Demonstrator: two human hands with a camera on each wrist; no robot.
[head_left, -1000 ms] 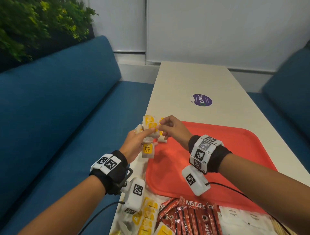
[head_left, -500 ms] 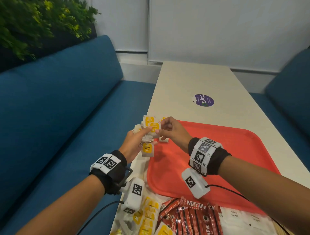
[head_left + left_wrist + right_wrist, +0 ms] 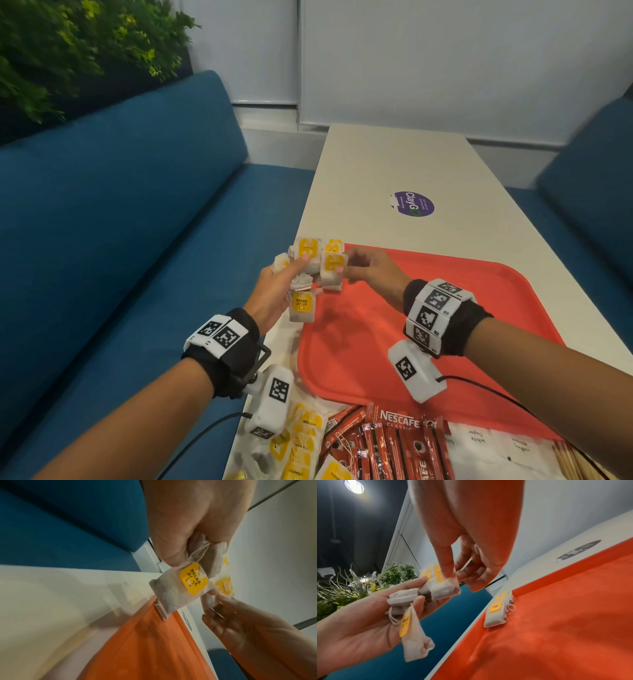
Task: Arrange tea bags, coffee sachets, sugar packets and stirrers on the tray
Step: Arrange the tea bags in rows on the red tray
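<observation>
My left hand point(image 3: 279, 287) grips a bunch of white tea bags point(image 3: 308, 253) with yellow tags above the far left corner of the orange tray point(image 3: 445, 342). One bag point(image 3: 301, 306) dangles below the palm. My right hand point(image 3: 356, 269) pinches a single tea bag point(image 3: 331, 266) at the bunch's right side, thumb on its tag. In the right wrist view this pinched bag point(image 3: 444, 588) lies against the left hand point(image 3: 359, 622). Several tea bags point(image 3: 495, 614) lie in a row along the tray's left rim. The left wrist view shows the dangling bag point(image 3: 181, 588) and the right hand point(image 3: 248, 628).
Near me on the cream table point(image 3: 394, 161) lie loose tea bags point(image 3: 301, 442), red coffee sachets point(image 3: 394, 442), white sugar packets point(image 3: 496, 442) and wooden stirrers point(image 3: 575, 462). A purple sticker point(image 3: 412, 204) sits beyond the tray. Blue benches point(image 3: 120, 222) flank the table.
Both hands stay together at the tray's far left corner. The right fingers keep working at the bunch, and the bags have shifted only slightly.
</observation>
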